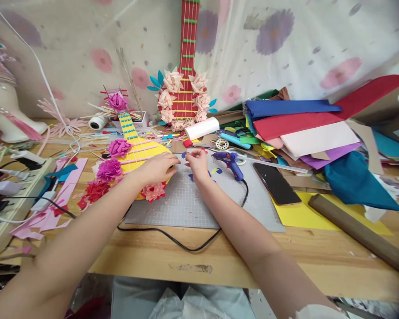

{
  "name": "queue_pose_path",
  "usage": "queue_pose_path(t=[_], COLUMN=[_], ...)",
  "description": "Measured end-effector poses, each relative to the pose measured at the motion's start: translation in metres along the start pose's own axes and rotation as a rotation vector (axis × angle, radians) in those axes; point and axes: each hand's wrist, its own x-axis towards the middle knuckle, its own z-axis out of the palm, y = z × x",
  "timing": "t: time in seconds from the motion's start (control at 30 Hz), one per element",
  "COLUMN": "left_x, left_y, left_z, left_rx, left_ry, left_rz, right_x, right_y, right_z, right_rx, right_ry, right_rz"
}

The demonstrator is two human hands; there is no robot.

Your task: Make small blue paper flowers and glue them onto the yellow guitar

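Note:
My left hand (pixel 158 167) lies over the edge of a yellow paper-covered toy guitar (pixel 142 153), its fingers stretched to the right. Pink, magenta and red paper flowers (pixel 109 170) trim the guitar's side. Just right of it, above the grey cutting mat (pixel 173 204), my right hand (pixel 198 165) is closed in a pinch. A small blue paper piece (pixel 183 155) shows at its fingertips. Small blue and yellow paper cutouts (pixel 217 171) lie on the mat nearby. Beside them rests a blue glue gun (pixel 231 165) with a black cord.
A red toy guitar (pixel 182 95) with pale flowers leans at the back. Coloured sheets (pixel 306 128) pile up at the right, near a phone (pixel 275 184) and a brown roll (pixel 355 230). A power strip (pixel 26 204) and pink scraps (pixel 66 190) lie at the left.

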Motion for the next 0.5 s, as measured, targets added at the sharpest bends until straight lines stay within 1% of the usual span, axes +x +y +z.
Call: queue_pose_path(t=[0.07, 0.27, 0.4, 0.5], left_x=[-0.002, -0.012, -0.015, -0.017], left_y=[-0.005, -0.020, -0.025, -0.028], left_z=[0.002, 0.005, 0.010, 0.012], left_rx=[0.005, -0.063, -0.125, -0.127], left_ry=[0.003, 0.099, 0.161, 0.192], left_rz=[-0.015, -0.031, -0.017, -0.025], right_x=[0.000, -0.008, -0.017, -0.021], right_y=[0.006, 0.022, 0.024, 0.024], right_z=[0.003, 0.012, 0.014, 0.014], right_rx=[-0.006, -0.145, -0.214, -0.233], right_ry=[-0.014, -0.061, -0.072, -0.072], right_rz=[-0.015, -0.116, -0.207, -0.250])
